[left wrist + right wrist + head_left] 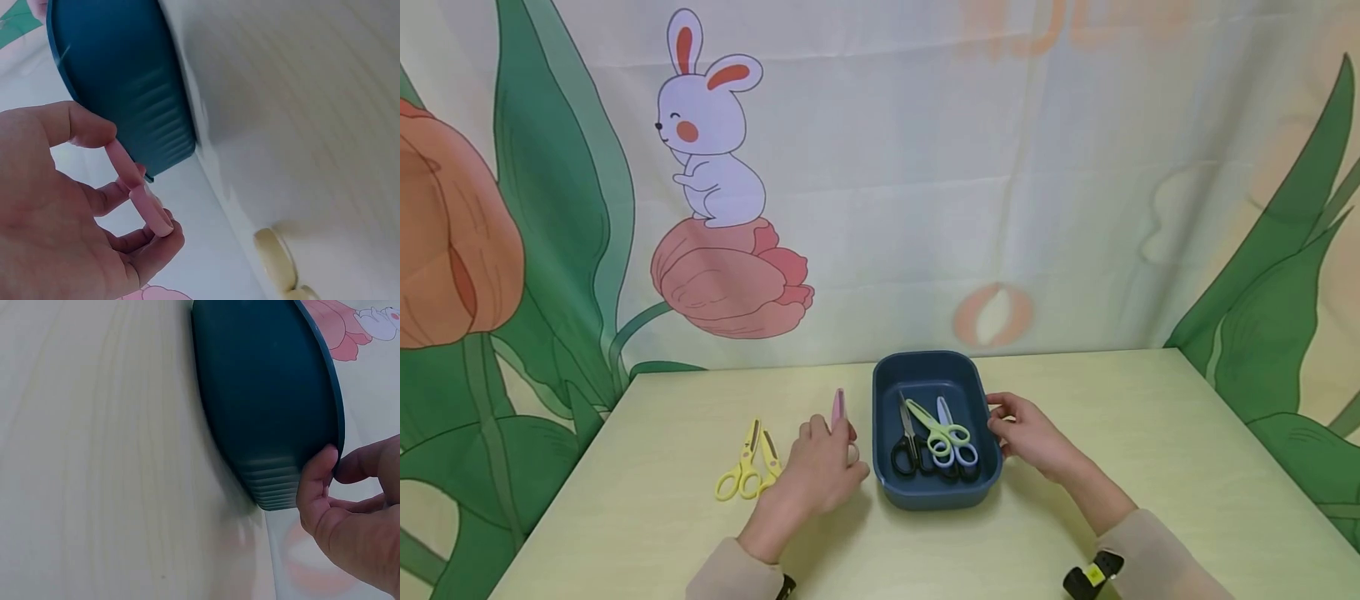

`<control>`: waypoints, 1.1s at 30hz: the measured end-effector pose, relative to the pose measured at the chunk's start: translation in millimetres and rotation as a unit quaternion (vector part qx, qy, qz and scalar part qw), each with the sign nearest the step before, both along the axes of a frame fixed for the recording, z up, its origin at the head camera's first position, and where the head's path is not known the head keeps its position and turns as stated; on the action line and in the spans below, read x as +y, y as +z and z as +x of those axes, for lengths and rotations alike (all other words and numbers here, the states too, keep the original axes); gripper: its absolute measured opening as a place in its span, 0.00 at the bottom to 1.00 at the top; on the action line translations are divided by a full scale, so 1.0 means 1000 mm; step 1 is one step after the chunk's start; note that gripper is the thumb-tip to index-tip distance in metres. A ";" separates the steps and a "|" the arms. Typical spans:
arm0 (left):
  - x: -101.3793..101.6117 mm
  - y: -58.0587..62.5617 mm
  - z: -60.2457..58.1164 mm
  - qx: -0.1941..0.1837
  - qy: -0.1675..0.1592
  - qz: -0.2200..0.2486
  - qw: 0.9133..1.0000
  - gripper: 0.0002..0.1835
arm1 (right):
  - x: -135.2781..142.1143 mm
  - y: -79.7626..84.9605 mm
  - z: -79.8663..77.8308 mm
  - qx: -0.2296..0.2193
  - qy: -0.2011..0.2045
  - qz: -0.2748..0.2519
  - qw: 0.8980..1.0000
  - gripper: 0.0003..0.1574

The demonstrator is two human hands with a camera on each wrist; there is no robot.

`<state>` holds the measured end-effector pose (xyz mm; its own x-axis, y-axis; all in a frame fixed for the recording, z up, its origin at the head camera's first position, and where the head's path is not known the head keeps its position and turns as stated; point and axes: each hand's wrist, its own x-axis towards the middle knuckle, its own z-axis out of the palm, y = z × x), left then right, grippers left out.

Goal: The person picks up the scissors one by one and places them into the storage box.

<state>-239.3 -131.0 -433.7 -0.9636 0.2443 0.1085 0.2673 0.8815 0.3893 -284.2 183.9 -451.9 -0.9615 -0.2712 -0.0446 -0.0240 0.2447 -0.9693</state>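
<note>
My left hand (818,468) holds pink scissors (838,404) by the handle loops, just left of a dark blue bin (934,497). In the left wrist view the thumb and fingers pinch the pink loops (150,211) beside the bin wall (125,81). With thumb and fingers, my right hand (1032,437) grips the bin's right rim (337,412). Inside the bin lie black-handled scissors (904,457), green scissors (937,437) and light blue scissors (967,455), overlapping, with another black handle (970,473) partly hidden underneath.
Yellow scissors (747,479) lie on the pale wooden table (647,475), left of my left hand and partly covered by it. Behind the table's far edge hangs a cloth backdrop (887,208) printed with a rabbit and tulips.
</note>
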 end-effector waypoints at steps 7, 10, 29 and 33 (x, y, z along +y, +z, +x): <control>0.006 0.008 0.003 0.023 0.003 0.023 0.999 0.16 | 0.000 0.000 0.001 0.000 -0.001 -0.011 1.000 0.29; 0.010 0.012 0.003 0.029 0.004 0.033 0.999 0.17 | 0.000 -0.001 0.001 -0.001 -0.002 -0.012 1.000 0.29; 0.053 0.026 0.005 0.040 -0.070 0.022 0.996 0.18 | 0.000 0.002 0.003 -0.007 -0.005 -0.005 1.000 0.29; 0.062 0.022 0.005 0.038 -0.090 -0.009 0.995 0.17 | 0.000 0.002 0.004 -0.007 -0.006 -0.003 1.000 0.30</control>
